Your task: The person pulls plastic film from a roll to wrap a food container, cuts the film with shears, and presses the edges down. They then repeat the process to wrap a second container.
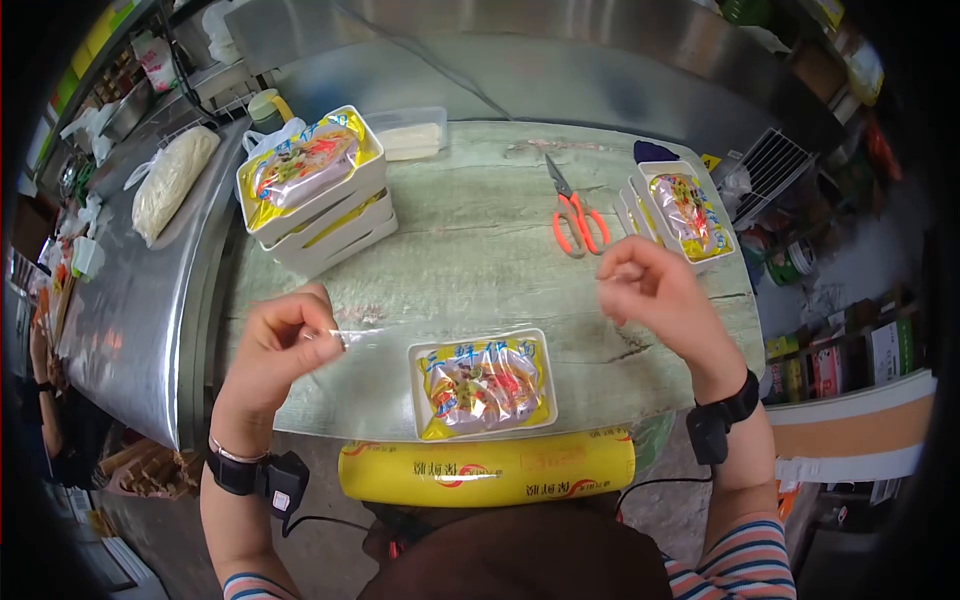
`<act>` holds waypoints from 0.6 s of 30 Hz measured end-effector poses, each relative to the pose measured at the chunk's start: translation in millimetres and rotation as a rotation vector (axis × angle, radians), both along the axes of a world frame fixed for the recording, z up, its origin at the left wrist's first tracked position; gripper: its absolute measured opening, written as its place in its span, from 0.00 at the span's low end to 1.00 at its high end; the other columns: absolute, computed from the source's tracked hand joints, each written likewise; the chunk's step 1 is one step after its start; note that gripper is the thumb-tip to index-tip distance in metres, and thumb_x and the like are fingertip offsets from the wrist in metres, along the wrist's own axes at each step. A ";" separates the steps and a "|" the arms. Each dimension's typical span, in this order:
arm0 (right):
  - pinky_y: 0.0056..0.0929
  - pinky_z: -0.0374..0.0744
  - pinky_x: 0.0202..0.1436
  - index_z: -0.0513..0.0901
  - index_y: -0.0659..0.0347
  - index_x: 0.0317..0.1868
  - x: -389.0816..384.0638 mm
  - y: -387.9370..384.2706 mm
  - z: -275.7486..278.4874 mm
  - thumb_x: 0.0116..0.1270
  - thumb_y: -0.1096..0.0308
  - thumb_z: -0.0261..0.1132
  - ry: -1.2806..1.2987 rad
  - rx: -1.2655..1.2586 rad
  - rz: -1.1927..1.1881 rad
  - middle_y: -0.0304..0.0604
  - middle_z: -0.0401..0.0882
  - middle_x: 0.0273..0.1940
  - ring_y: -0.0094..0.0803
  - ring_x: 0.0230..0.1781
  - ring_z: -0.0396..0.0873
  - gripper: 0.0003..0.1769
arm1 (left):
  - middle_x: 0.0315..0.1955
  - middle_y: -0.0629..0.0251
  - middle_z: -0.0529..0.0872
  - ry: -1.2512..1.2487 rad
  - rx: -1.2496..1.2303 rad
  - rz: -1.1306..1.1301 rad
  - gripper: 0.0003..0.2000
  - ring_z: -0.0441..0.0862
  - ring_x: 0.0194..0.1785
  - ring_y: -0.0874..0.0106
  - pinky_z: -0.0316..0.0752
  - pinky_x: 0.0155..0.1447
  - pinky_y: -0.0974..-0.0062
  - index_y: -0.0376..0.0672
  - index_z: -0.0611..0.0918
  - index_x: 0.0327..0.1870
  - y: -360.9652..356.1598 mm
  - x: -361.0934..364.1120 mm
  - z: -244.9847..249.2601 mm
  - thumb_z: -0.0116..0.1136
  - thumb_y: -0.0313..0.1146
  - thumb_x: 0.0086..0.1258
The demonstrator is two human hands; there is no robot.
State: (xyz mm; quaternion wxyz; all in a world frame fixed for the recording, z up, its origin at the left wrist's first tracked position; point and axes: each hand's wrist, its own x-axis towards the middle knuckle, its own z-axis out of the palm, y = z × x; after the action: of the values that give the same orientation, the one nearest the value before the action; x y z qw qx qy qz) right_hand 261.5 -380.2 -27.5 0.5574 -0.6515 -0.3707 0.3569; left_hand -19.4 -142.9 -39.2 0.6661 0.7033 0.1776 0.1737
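Note:
A white tray (412, 385) lies near the table's front edge, with a yellow printed noodle packet (485, 385) in it. Clear cling film (372, 338) stretches over the table around this tray. To the tray's left, my left hand (285, 345) pinches a corner of the film. My right hand (660, 295) is raised on the other side, fingers curled together where the faint far edge of the film leads; motion blurs its fingertips. A yellow cling film roll (487, 468) sits below the table's front edge, close to my body.
Stacked white trays with packets (315, 190) stand at the back left, and another stack (688, 215) at the right. Orange-handled scissors (575, 215) lie beyond my right hand. A clear plastic container (415, 135) is at the back. A metal counter (150, 300) adjoins the left side.

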 end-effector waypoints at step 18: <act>0.19 0.75 0.42 0.69 0.56 0.39 12.6 36.2 -124.0 0.72 0.65 0.58 0.024 -0.133 0.168 0.42 0.83 0.43 0.22 0.39 0.79 0.07 | 0.27 0.67 0.78 0.381 0.387 0.222 0.10 0.71 0.30 0.81 0.69 0.35 0.82 0.40 0.70 0.31 -8.7 49.4 -114.5 0.62 0.28 0.67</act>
State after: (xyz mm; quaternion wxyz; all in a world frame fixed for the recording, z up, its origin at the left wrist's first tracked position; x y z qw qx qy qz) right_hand 274.1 -344.0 -151.5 0.4855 -0.6495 -0.3928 0.4337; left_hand 29.9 -151.6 -153.8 0.4513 0.8133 0.3390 0.1410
